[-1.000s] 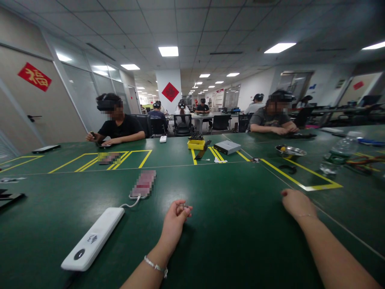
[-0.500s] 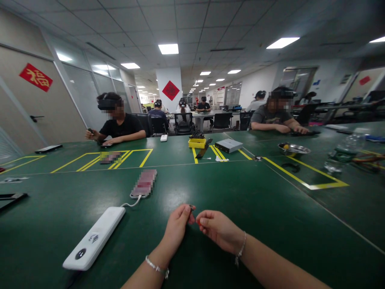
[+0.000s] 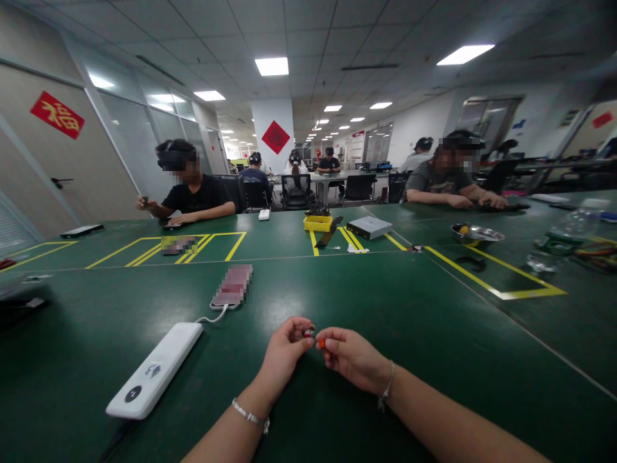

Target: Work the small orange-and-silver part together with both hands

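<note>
My left hand [image 3: 284, 354] rests on the green table [image 3: 409, 334], its fingers pinched on a small metallic piece [image 3: 307, 332]. My right hand [image 3: 351, 357] meets it fingertip to fingertip and pinches a tiny orange-red piece [image 3: 321, 343]. The two small pieces touch or nearly touch; I cannot tell which. Both wrists wear thin silver bracelets. Left of my hands lies a white power bank [image 3: 155, 376], cabled to a phone [image 3: 233, 287].
Across the table sit two people in headsets [image 3: 190, 193] [image 3: 448, 183], with others behind them. A yellow bin [image 3: 317, 222], a grey box [image 3: 369, 227], a metal bowl [image 3: 476, 234] and a water bottle [image 3: 562, 241] stand further off. Yellow tape lines mark the table.
My right hand came in from the far right and joined my left hand at the middle. An orange-red piece now shows between its fingertips. The camera tilted slightly.
</note>
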Motion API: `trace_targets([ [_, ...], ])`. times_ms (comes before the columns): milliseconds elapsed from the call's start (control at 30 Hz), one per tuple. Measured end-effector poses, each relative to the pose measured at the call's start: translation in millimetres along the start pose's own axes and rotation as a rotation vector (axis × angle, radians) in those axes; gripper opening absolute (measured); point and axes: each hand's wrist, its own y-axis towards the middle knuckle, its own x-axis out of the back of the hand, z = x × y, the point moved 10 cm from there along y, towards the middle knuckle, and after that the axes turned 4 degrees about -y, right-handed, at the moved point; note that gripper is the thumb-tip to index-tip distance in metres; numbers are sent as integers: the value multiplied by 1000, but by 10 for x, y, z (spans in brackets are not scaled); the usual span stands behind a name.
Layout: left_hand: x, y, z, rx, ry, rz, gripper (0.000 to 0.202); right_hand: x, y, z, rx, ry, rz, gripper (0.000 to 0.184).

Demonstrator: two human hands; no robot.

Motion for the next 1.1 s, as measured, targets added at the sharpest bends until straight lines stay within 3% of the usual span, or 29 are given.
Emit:
trace_targets([
  [267,10,-26,-23,5,93,-6,19,-35,-12,21,-15,30,35,21],
  [433,3,-19,-23,8,114,0,30,-25,-4,16,-4,56,47,22],
  [667,26,-44,-44,24,115,-34,23,118,6,75,37,66,-87,27],
  [933,-5,-31,-27,17,107,-2,21,79,-18,161,102,92,-75,25],
  [1100,-10,-36,-44,16,156,1,18,152,-39,229,140,76,-155,24],
])
